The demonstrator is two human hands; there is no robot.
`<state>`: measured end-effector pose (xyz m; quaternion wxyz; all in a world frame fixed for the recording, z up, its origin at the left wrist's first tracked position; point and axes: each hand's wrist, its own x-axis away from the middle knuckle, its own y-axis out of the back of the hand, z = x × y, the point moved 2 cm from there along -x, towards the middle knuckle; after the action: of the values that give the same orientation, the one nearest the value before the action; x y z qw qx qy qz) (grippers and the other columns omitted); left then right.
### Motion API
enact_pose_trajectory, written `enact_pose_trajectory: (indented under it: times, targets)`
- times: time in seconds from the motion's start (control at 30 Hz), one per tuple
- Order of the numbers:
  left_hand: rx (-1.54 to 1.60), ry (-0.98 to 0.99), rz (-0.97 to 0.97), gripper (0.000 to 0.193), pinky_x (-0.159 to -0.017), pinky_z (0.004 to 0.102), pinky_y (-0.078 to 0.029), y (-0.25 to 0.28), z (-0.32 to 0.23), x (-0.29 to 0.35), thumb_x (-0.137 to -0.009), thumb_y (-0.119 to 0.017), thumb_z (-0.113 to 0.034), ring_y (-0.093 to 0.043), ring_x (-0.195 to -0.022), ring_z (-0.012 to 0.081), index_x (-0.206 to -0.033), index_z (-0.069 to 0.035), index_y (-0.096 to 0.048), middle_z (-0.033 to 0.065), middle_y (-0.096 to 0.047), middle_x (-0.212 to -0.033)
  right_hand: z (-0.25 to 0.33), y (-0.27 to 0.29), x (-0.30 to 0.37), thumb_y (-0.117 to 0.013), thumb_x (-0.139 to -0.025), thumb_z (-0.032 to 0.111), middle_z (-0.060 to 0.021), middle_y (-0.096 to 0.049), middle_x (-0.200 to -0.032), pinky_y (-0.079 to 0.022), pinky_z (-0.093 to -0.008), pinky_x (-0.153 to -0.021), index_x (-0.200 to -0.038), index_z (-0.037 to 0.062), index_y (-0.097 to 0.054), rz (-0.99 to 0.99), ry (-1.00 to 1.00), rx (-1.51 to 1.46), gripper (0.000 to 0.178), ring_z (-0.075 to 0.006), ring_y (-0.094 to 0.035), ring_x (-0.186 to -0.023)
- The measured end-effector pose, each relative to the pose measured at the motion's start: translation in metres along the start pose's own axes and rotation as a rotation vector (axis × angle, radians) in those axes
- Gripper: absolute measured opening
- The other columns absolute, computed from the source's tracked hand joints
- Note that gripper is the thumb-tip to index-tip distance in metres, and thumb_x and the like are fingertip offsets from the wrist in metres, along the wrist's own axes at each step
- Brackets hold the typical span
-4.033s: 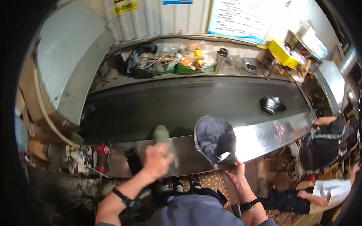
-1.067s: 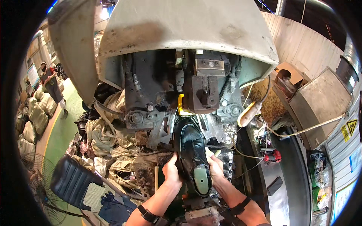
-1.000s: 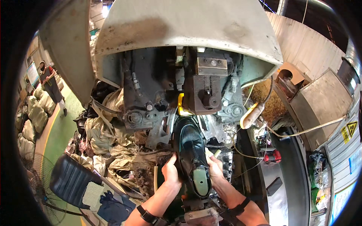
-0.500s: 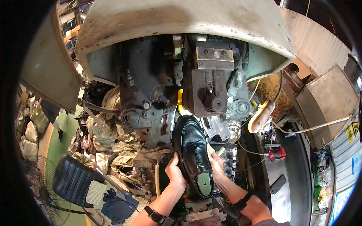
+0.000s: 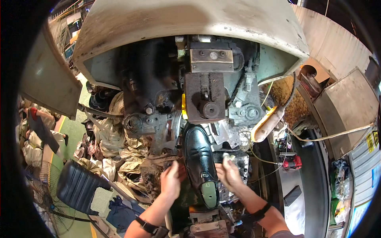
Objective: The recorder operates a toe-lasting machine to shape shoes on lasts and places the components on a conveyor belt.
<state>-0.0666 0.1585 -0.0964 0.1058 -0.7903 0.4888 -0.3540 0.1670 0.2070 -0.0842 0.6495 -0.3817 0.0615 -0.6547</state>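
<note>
A black leather shoe upper (image 5: 197, 152) on a green shoe last (image 5: 208, 192) sits in the middle of the machine. Its toe points away from me, under the dark metal block (image 5: 204, 97), and its heel end is above a metal support (image 5: 204, 216). My left hand (image 5: 171, 180) is just left of the shoe, fingers loosely bent and apart, gripping nothing. On the other side, my right hand (image 5: 229, 173) is close to the shoe's right edge with its fingers apart. Something pale shows at a fingertip of that hand; I cannot tell what it is.
A pale machine hood (image 5: 190, 18) arches over the top. At right, a wood-coloured handle (image 5: 268, 123) hangs on a cable, near a red tool (image 5: 292, 162) and a black phone-like object (image 5: 292, 195). Cloth bundles (image 5: 107, 139), a black chair (image 5: 81, 186) and a fan (image 5: 43, 198) stand left.
Both hands have come off the sides of the shoe, the left one moving out leftward. The dark block appears lower over the toe, and the view has shifted slightly.
</note>
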Motion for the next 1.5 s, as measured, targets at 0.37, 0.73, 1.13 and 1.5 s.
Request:
enact_pose_trajectory:
  times: [0.37, 0.73, 1.13, 1.5]
  targets:
    - [-0.143, 0.027, -0.534, 0.019, -0.072, 0.0321, -0.056, 0.252, 0.033, 0.051, -0.095, -0.065, -0.023, -0.066, -0.078, 0.0185, -0.097, -0.004, -0.063, 0.0054, -0.066, -0.089, -0.043, 0.232, -0.036, -0.067, -0.091, 0.008, -0.0102, -0.064, -0.108, -0.053, -0.0358, -0.084, -0.149, 0.0007, -0.021, -0.548, 0.048, 0.255, 0.074, -0.0203, -0.063, -0.098]
    - [-0.266, 0.056, -0.480, 0.020, -0.072, 0.0349, -0.056, 0.268, 0.061, 0.056, -0.095, -0.063, -0.018, -0.065, -0.080, 0.0217, -0.107, -0.002, -0.062, 0.0093, -0.065, -0.093, -0.031, 0.224, -0.016, -0.068, -0.089, 0.009, -0.0188, -0.040, -0.147, -0.040, -0.0449, -0.107, -0.156, 0.0142, 0.017, -0.379, -0.027, 0.181, 0.109, -0.0278, -0.046, -0.132]
    - [-0.439, -0.610, 0.199, 0.030, -0.100, 0.0295, -0.048, 0.012, -0.021, 0.074, -0.097, -0.061, -0.006, -0.062, -0.113, 0.0184, -0.125, 0.005, -0.059, 0.0117, -0.067, -0.119, 0.020, 0.107, 0.056, -0.068, -0.093, 0.014, -0.0184, -0.061, -0.129, -0.047, -0.0352, -0.098, -0.152, -0.0106, -0.010, -0.029, 0.280, 0.729, 0.086, -0.0227, -0.058, -0.117]
    - [-0.978, -0.973, 0.032, 0.104, -0.118, 0.0489, -0.021, -0.097, 0.012, 0.130, -0.069, -0.084, -0.016, -0.020, -0.145, 0.0471, -0.152, -0.003, -0.023, 0.0346, -0.018, -0.154, 0.015, 0.066, 0.069, -0.071, -0.087, 0.023, -0.0203, -0.072, -0.088, -0.055, -0.0378, -0.068, -0.110, -0.0033, -0.064, -0.018, 0.472, 1.325, 0.036, -0.0275, -0.073, -0.077]
